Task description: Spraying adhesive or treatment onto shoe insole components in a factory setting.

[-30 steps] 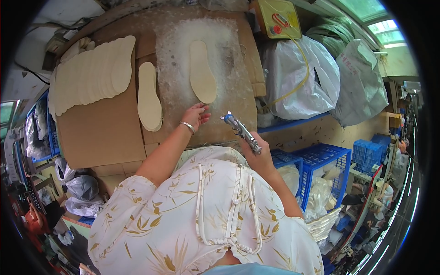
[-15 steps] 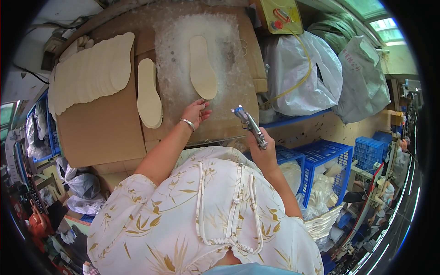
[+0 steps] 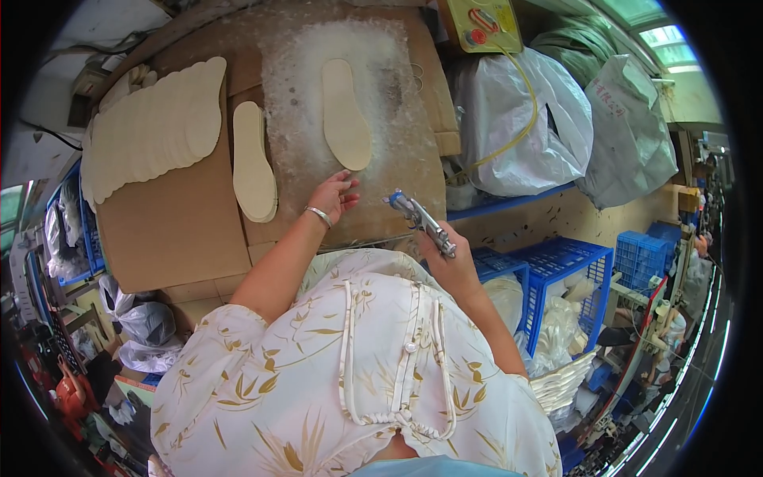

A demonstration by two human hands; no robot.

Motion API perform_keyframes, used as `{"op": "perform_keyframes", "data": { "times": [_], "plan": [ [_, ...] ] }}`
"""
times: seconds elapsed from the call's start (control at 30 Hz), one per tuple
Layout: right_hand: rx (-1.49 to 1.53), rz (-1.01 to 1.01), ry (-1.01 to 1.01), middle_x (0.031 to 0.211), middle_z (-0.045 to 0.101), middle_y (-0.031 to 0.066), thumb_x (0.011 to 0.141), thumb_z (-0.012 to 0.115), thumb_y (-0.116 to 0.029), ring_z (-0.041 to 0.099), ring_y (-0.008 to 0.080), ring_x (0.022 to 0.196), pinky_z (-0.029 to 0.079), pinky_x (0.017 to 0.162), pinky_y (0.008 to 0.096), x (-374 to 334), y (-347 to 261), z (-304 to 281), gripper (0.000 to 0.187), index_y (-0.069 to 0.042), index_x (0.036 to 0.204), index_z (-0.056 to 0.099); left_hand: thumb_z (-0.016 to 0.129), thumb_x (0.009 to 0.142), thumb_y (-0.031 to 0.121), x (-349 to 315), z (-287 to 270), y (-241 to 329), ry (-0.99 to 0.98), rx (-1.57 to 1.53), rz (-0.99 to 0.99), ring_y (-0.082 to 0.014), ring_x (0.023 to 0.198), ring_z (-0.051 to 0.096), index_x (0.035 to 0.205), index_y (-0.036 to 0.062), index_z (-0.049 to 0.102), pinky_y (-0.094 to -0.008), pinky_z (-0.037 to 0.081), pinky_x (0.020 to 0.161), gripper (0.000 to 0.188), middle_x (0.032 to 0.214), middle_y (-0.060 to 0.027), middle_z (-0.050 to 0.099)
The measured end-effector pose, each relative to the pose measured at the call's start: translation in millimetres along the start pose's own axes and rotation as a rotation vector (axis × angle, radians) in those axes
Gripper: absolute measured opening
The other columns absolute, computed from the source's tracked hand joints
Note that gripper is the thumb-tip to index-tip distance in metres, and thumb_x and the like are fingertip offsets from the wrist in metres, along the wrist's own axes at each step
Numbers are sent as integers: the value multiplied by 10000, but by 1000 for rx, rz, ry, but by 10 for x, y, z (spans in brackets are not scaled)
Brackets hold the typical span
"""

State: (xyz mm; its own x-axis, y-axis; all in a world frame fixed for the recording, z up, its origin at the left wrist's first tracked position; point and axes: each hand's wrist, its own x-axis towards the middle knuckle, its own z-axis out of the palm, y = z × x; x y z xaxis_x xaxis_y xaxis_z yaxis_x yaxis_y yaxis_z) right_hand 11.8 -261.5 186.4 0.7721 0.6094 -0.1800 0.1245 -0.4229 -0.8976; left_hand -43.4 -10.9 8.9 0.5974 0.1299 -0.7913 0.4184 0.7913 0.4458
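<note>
A single cream insole (image 3: 346,119) lies on a cardboard sheet whitened with dried spray (image 3: 298,167). At its near end is my left hand (image 3: 334,197), fingers partly stretched and apart, the fingertips at or just beside the insole's edge; nothing shows in the hand. My right hand (image 3: 453,261) is wrapped round a silver spray gun (image 3: 425,226), whose blue-ringed nozzle points up and left toward the insole. Between nozzle and insole there is a gap. A small stack of insoles (image 3: 253,163) lies left of the whitened sheet.
A fanned row of insoles (image 3: 159,131) covers the cardboard's far left. At the back right stands a yellow can (image 3: 481,24) with a yellow hose (image 3: 534,111), beside white plastic bags (image 3: 517,135). Blue crates (image 3: 560,274) stand low on the right.
The spray gun in my right hand has moved left, closer to the insole's near end. My left hand stays by the insole's edge, and the whole view has shifted slightly.
</note>
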Motion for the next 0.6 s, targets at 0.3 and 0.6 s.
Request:
{"op": "perform_keyframes", "data": {
  "times": [0.3, 0.6],
  "plan": [
    [-6, 76, -46, 632, 554, 122, 898, 669, -201, 456, 209, 541, 432, 549, 323, -51, -10, -40, 203, -18, 895, 583, 488, 853, -7, -43, -90, 10, -110, -18, -27, -174, 735, 613, 1383, 131, 378, -310, 538, 663, 558, 1098, -75, 603],
    [-27, 105, -9, 662, 588, 141, 897, 670, -211, 522, 260, 554, 435, 552, 328, -63, -55, -94, 203, -27, 912, 586, 515, 860, 2, -53, -77, 22, -100, -48, -34, -170, 720, 627, 1338, 146, 419, -292, 549, 655, 509, 1080, -76, 617]
  ]
}}
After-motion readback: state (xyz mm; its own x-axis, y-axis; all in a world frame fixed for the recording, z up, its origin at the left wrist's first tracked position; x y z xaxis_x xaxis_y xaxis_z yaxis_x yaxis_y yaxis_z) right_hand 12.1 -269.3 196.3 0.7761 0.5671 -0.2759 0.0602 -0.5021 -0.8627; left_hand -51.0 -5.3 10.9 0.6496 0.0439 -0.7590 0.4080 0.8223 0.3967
